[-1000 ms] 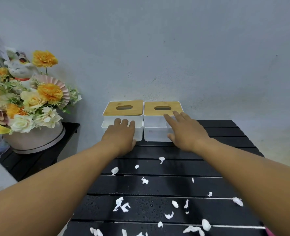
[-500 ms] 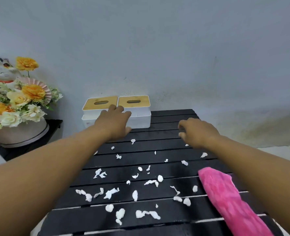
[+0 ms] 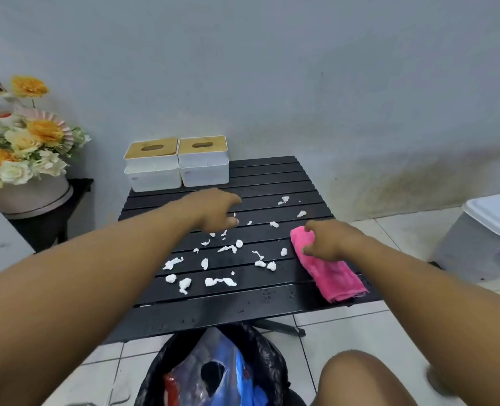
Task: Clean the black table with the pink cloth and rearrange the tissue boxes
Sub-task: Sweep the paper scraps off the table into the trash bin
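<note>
**Black table: scraps in the middle, cloth along the right edge**

Grey wall (image 3: pixel 272 68) fills the background on my head-camera feed. At far left a flower arrangement (image 3: pixel 23 142) sits on a dark side stand (image 3: pixel 77 186), which stands just beside the black table (image 3: pixel 272 177) without touching it.

On the table's back left corner, the left tissue box (image 3: pixel 152 171) and the right tissue box (image 3: pixel 203 168) stand touching side by side. Their wooden lids face up, and the left box sits right at the table's left edge.

My left hand (image 3: pixel 216 212) hangs just in front of the boxes. Its fingers are loosely bent and apart, and it holds nothing I can make out. Blur keeps me from telling whether it touches the slats.

Paper scraps (image 3: pixel 219 281) lie scattered across the middle, from under that hand out toward the right. The front slat nearest me shows water drops. Below it an open black bag (image 3: pixel 213 370) stands on the tile floor (image 3: pixel 360 323), close to the table's front edge.

The pink cloth (image 3: pixel 333 273) lies along the right edge, with its near end reaching the front right corner. My right hand (image 3: pixel 331 241) is on its far end, fingers and thumb curled round the bunched fabric. Behind the cloth, slats with a few scraps on them run to the back right corner.

My knee (image 3: pixel 360 376) shows at bottom right. A white bin (image 3: pixel 489 230) stands on the floor to the right, apart from the table.
</note>
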`<control>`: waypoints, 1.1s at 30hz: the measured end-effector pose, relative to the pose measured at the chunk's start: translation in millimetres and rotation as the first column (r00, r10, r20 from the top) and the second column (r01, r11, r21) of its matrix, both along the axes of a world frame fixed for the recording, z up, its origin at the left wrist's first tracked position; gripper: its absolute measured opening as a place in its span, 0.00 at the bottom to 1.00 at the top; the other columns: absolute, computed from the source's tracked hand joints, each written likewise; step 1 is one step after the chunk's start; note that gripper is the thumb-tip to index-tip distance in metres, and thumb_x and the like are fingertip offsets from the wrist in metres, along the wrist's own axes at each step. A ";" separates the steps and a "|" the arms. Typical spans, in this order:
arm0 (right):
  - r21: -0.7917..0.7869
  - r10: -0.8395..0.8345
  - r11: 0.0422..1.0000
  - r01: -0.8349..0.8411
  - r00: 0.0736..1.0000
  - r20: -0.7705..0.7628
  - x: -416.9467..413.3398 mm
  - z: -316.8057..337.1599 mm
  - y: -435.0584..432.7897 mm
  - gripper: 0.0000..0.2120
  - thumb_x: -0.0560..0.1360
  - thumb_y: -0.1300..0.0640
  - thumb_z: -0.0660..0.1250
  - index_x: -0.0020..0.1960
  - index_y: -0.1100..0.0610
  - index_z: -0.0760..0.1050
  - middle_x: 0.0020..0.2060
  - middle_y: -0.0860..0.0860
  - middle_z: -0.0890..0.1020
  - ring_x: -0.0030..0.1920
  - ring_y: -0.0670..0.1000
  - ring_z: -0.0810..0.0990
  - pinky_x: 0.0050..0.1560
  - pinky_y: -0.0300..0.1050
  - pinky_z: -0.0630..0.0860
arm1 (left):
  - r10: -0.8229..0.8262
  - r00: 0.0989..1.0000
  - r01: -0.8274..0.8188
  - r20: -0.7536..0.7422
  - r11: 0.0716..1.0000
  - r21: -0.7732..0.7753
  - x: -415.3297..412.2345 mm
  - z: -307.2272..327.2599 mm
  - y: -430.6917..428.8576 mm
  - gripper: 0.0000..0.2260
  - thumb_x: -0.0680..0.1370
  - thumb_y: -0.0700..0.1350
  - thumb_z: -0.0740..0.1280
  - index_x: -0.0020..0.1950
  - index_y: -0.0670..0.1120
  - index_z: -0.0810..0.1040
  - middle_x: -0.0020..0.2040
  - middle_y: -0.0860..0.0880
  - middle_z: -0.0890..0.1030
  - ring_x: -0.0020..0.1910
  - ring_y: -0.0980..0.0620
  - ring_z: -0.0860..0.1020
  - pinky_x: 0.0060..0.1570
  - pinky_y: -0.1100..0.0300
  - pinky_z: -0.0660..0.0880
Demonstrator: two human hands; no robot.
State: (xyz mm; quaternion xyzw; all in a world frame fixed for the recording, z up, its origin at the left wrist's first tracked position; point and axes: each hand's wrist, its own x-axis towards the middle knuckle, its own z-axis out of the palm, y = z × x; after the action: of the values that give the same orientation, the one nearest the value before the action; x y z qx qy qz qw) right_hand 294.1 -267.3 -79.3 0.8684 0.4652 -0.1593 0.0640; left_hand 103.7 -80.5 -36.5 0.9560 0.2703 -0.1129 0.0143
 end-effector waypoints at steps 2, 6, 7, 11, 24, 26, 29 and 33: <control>-0.036 -0.032 0.999 0.031 0.999 -0.017 -5.3 -7.8 -8.5 0.35 0.71 0.38 0.67 0.75 0.44 0.61 0.69 0.52 0.73 0.66 0.58 0.73 0.62 0.52 0.74 | -0.012 0.999 0.011 -0.030 0.999 -0.039 0.0 -12.2 -12.2 0.29 0.79 0.61 0.62 0.78 0.55 0.61 0.75 0.47 0.69 0.72 0.44 0.68 0.67 0.46 0.69; -0.110 -0.081 0.991 0.074 0.995 -0.059 -13.6 -26.0 -20.7 0.39 0.71 0.41 0.69 0.76 0.43 0.55 0.69 0.54 0.71 0.65 0.60 0.73 0.61 0.53 0.74 | -0.011 0.996 0.003 -0.083 0.996 -0.091 -1.3 -28.3 -20.5 0.29 0.78 0.62 0.62 0.78 0.58 0.59 0.72 0.47 0.72 0.69 0.43 0.71 0.64 0.45 0.72; -0.085 -0.084 0.993 0.079 0.995 -0.056 -13.5 -31.5 -22.6 0.38 0.71 0.44 0.69 0.76 0.42 0.54 0.68 0.55 0.72 0.64 0.60 0.74 0.60 0.53 0.75 | -0.007 0.996 -0.001 -0.085 0.995 -0.096 -1.5 -29.3 -20.9 0.29 0.78 0.62 0.62 0.78 0.59 0.59 0.71 0.47 0.72 0.69 0.43 0.71 0.64 0.45 0.72; 0.080 -0.103 0.991 0.105 0.994 -0.020 -11.6 -48.9 -26.2 0.31 0.75 0.52 0.62 0.75 0.41 0.55 0.68 0.56 0.69 0.61 0.60 0.76 0.55 0.51 0.75 | 0.003 0.997 -0.012 -0.083 0.994 -0.109 -2.8 -34.6 -10.9 0.29 0.78 0.63 0.61 0.78 0.58 0.59 0.70 0.48 0.73 0.67 0.44 0.73 0.64 0.46 0.72; 0.550 -0.194 0.827 0.120 0.978 0.078 29.6 -45.3 38.7 0.25 0.76 0.55 0.57 0.72 0.46 0.60 0.52 0.54 0.74 0.50 0.60 0.75 0.43 0.50 0.71 | 0.008 0.999 -0.003 0.047 0.994 -0.112 15.6 -67.0 45.8 0.32 0.79 0.60 0.62 0.80 0.54 0.55 0.76 0.49 0.66 0.74 0.46 0.66 0.69 0.46 0.67; 0.587 -0.199 0.803 0.104 0.975 0.099 47.3 -37.8 60.6 0.24 0.76 0.55 0.56 0.72 0.48 0.59 0.53 0.55 0.76 0.51 0.61 0.75 0.44 0.52 0.74 | 0.000 0.998 0.007 0.062 0.993 -0.117 23.7 -72.0 56.8 0.32 0.80 0.60 0.61 0.80 0.53 0.55 0.77 0.49 0.65 0.75 0.46 0.65 0.70 0.46 0.67; 0.584 -0.237 0.803 0.120 0.963 0.127 76.0 -32.1 91.8 0.22 0.77 0.57 0.56 0.71 0.50 0.63 0.55 0.56 0.78 0.57 0.62 0.72 0.50 0.54 0.70 | 0.004 0.998 0.002 0.055 0.994 -0.113 36.6 -78.8 74.3 0.30 0.81 0.59 0.59 0.80 0.52 0.54 0.78 0.48 0.63 0.76 0.45 0.63 0.71 0.46 0.64; 0.538 -0.284 0.819 0.197 0.955 0.082 99.1 -40.8 119.4 0.22 0.76 0.60 0.57 0.69 0.53 0.68 0.63 0.57 0.74 0.62 0.62 0.68 0.56 0.53 0.66 | 0.010 0.999 -0.007 0.031 0.995 -0.103 51.4 -85.9 97.7 0.28 0.83 0.56 0.56 0.81 0.50 0.54 0.78 0.46 0.63 0.76 0.43 0.63 0.72 0.47 0.63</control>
State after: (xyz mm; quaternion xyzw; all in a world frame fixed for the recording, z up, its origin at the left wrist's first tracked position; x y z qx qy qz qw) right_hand 393.1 -147.8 -120.0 0.9144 0.3704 0.0365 -0.1590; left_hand 155.2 17.2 -122.4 0.9544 0.2681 -0.1118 0.0684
